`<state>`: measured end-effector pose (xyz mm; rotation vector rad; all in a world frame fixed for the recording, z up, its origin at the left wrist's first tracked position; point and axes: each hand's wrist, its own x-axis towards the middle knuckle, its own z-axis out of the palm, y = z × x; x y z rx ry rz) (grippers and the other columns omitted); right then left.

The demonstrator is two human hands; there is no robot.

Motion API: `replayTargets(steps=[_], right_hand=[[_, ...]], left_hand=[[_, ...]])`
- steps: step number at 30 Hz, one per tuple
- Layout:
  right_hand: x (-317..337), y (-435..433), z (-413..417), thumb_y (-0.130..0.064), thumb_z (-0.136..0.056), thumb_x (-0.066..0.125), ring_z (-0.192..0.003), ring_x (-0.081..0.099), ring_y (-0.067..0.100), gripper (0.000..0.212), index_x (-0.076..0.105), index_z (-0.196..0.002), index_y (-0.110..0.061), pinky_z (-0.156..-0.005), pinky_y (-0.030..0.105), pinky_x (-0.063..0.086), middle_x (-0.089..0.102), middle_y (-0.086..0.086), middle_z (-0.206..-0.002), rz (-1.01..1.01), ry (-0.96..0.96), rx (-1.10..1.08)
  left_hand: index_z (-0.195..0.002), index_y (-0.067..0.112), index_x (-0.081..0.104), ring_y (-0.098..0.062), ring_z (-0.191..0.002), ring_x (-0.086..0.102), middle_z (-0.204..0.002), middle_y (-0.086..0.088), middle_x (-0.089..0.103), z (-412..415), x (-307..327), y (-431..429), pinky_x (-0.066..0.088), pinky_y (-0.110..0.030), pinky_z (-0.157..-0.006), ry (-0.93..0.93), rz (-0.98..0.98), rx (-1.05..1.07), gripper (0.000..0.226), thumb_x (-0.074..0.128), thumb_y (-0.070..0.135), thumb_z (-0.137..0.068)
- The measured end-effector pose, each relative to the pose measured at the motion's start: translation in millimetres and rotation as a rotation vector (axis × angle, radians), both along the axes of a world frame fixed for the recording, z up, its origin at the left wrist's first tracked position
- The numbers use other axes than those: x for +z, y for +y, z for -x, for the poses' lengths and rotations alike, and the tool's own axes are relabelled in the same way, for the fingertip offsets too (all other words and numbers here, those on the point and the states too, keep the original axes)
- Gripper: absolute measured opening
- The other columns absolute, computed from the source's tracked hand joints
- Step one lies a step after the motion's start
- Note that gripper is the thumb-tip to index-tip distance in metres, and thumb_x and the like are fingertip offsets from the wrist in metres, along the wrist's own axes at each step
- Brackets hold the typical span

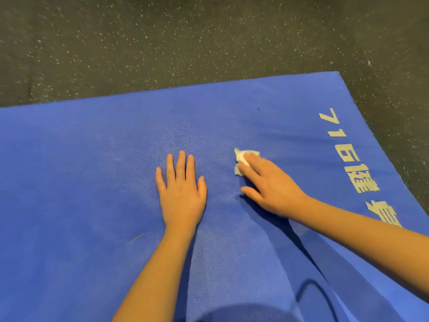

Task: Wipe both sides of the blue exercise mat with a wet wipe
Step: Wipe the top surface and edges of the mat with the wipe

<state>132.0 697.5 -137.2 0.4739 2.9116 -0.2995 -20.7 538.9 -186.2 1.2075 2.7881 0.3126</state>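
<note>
We see a dark speckled floor (162,43) filling the far part of the scene and running down the right edge. On it lies the blue exercise mat (69,182), spread flat across the near and middle ground, with its far right corner in view. Pale printed lettering (348,154), beginning with the figures 716, runs along the mat's right edge.

We find both bare forearms reaching in from the near side. The left hand (182,194) rests palm down near the middle of the mat, fingers straight and close together, thumb out to the right; it holds nothing. The right hand (271,184) lies just to its right, apart from it, angled toward the far left. Its fingers are stretched out fairly straight and press down on the wet wipe (241,156), thumb spread to the near side and touching the mat.

The wipe is white and crumpled, flat against the mat, and shows at the fingertips. A dark cable (311,287) loops over the mat's near right part. A thin green strand (137,237) lies on the mat, near and left of the left wrist.
</note>
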Motion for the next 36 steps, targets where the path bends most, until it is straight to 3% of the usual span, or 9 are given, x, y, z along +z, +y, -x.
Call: replayTargets(steps=[2,7,10,14,20,25,30,33,36], right_hand=[[3,-2,-8,-0.047,-0.093,0.031,-0.123,0.041,0.028,0.056,0.047,-0.132,-0.009,-0.100,0.036,0.034,0.041,0.009,-0.143,-0.040,-0.030,0.073],[-1,6,-2,-0.046,-0.093,0.025,-0.103,0.046,0.031,0.056,0.043,-0.129,-0.007,-0.084,0.035,0.038,0.041,0.008,-0.133,-0.027,0.013,-0.334],[3,-27,-13,-0.044,-0.092,0.034,-0.118,0.045,0.031,0.056,0.043,-0.133,-0.006,-0.097,0.039,0.042,0.040,0.010,-0.139,0.087,0.047,-0.120],[10,-42,-35,-0.037,-0.095,0.036,-0.117,0.045,0.025,0.045,0.051,-0.128,-0.011,-0.096,0.030,0.038,0.044,0.008,-0.141,0.058,0.015,0.174],[4,-41,-33,-0.048,-0.088,0.020,-0.109,0.048,0.033,0.063,0.041,-0.136,-0.012,-0.085,0.038,0.043,0.037,0.004,-0.142,0.104,0.045,-0.251],[17,-76,-61,-0.044,-0.094,0.028,-0.123,0.044,0.024,0.052,0.046,-0.134,-0.017,-0.094,0.036,0.043,0.039,0.002,-0.146,0.159,-0.057,0.158],[15,-68,-67,-0.046,-0.091,0.017,-0.120,0.044,0.025,0.060,0.048,-0.131,-0.014,-0.088,0.032,0.038,0.039,0.000,-0.146,0.058,0.004,-0.243],[23,-98,-71,-0.040,-0.098,0.038,-0.125,0.038,0.020,0.043,0.049,-0.130,-0.015,-0.096,0.027,0.036,0.037,-0.003,-0.145,0.209,0.020,-0.078],[28,-111,-89,-0.042,-0.097,0.033,-0.125,0.037,0.013,0.045,0.039,-0.139,-0.027,-0.091,0.021,0.031,0.034,-0.011,-0.147,0.252,-0.033,0.053]], left_hand=[[-0.144,0.012,0.045,-0.031,-0.144,0.028,-0.152,-0.008,0.039,1,0,0,0.019,-0.054,-0.115,-0.006,0.002,-0.003,0.059,0.027,0.039,-0.095],[-0.141,0.008,0.048,-0.034,-0.141,0.034,-0.150,-0.009,0.042,-5,5,-2,0.025,-0.058,-0.112,-0.046,-0.014,0.006,0.051,0.043,0.032,-0.096],[-0.139,0.008,0.050,-0.035,-0.140,0.036,-0.149,-0.009,0.043,-30,10,-23,0.029,-0.057,-0.110,-0.087,0.000,-0.062,0.052,0.056,0.028,-0.092],[-0.139,0.013,0.052,-0.032,-0.138,0.038,-0.148,-0.006,0.045,-48,8,-55,0.031,-0.052,-0.110,-0.056,0.075,-0.161,0.055,0.031,0.037,-0.093],[-0.139,0.012,0.051,-0.032,-0.139,0.039,-0.148,-0.006,0.046,-47,17,-51,0.033,-0.053,-0.110,-0.101,0.111,-0.161,0.055,0.029,0.037,-0.095],[-0.154,0.019,0.021,-0.024,-0.150,0.005,-0.162,0.002,0.012,-49,32,-49,0.010,-0.048,-0.118,-0.216,0.233,-0.144,0.055,0.035,0.035,-0.103],[-0.154,0.021,0.014,-0.020,-0.150,-0.003,-0.163,0.006,0.001,-81,67,-71,0.006,-0.048,-0.120,-0.401,0.362,-0.221,0.063,0.037,0.044,-0.101],[-0.155,0.022,0.008,-0.018,-0.150,-0.006,-0.163,0.007,-0.003,-103,70,-97,0.004,-0.046,-0.120,-0.359,0.406,-0.240,0.062,0.031,0.046,-0.102],[-0.156,0.022,0.004,-0.018,-0.149,-0.008,-0.163,0.007,-0.006,-107,65,-103,0.002,-0.046,-0.120,-0.319,0.397,-0.216,0.061,0.024,0.046,-0.104]])
